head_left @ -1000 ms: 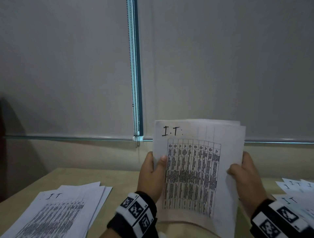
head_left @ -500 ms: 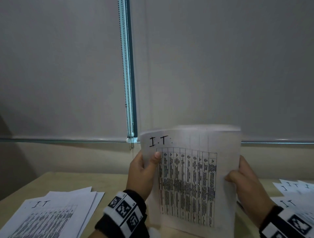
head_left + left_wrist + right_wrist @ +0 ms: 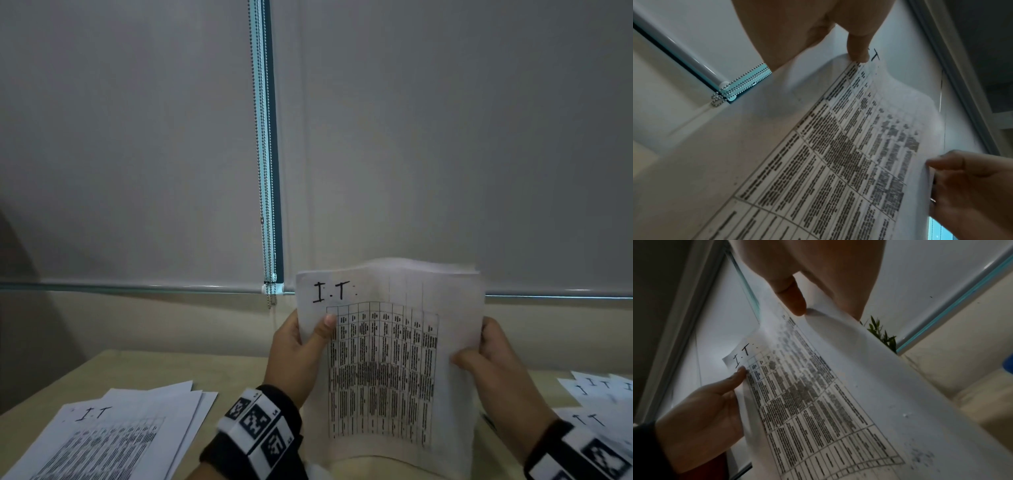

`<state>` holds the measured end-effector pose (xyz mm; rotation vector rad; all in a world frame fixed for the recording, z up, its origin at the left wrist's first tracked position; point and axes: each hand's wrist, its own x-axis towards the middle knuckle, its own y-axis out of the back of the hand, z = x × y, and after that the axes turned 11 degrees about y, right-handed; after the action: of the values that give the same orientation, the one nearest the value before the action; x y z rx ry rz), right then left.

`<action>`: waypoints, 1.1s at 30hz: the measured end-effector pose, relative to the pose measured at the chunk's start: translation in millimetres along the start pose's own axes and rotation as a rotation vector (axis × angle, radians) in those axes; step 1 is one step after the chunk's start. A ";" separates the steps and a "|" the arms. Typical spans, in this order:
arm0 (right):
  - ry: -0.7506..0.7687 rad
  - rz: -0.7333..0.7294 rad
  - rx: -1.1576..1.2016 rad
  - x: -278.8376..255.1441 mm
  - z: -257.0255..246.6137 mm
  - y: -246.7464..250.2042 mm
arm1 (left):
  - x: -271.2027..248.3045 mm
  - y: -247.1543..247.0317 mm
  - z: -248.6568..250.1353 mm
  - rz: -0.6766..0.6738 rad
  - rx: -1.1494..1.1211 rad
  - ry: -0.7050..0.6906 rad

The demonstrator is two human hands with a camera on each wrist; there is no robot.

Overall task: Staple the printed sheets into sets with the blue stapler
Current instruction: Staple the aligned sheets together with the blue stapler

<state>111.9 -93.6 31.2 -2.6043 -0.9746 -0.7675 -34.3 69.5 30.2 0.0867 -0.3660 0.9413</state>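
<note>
I hold a set of printed sheets [image 3: 387, 359] upright above the table, its top page marked "I.T" over a dense table of print. My left hand [image 3: 301, 346] grips the left edge, thumb on the front page. My right hand [image 3: 486, 356] grips the right edge, thumb curled over the front. The left wrist view shows the sheets [image 3: 838, 146] bowed between my left hand [image 3: 851, 48] and my right hand [image 3: 966, 178]. In the right wrist view my right hand [image 3: 803, 301] pinches the sheets [image 3: 828, 394]. No blue stapler shows in any view.
A fanned pile of printed sheets [image 3: 113, 435] lies on the wooden table [image 3: 191, 370] at the left. More "I.T" sheets [image 3: 599, 397] lie at the right edge. A lowered roller blind with a bead chain [image 3: 267, 212] fills the background.
The sheets stay held upright in both hands. The top edge now looks blurred and more even, and the head view has shifted slightly.
</note>
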 end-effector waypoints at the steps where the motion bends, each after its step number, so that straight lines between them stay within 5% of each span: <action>1: 0.020 0.016 -0.017 1.2 -1.5 -0.7 | -0.6 -1.4 1.6 -0.007 0.002 -0.006; 5: 0.075 0.082 -0.071 0.4 -2.9 1.6 | -1.1 -3.4 5.6 0.009 0.004 -0.030; 25: 0.063 -0.027 -0.122 -11.1 11.4 13.3 | -2.4 -9.0 -4.3 0.037 0.033 -0.014; 33: 0.109 0.068 -0.112 -2.8 1.1 8.6 | 2.4 -9.9 1.1 0.069 0.025 -0.032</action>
<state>116.3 -101.1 28.2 -2.6420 -0.8303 -0.9617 -25.4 65.3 32.9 0.1129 -0.3884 1.0134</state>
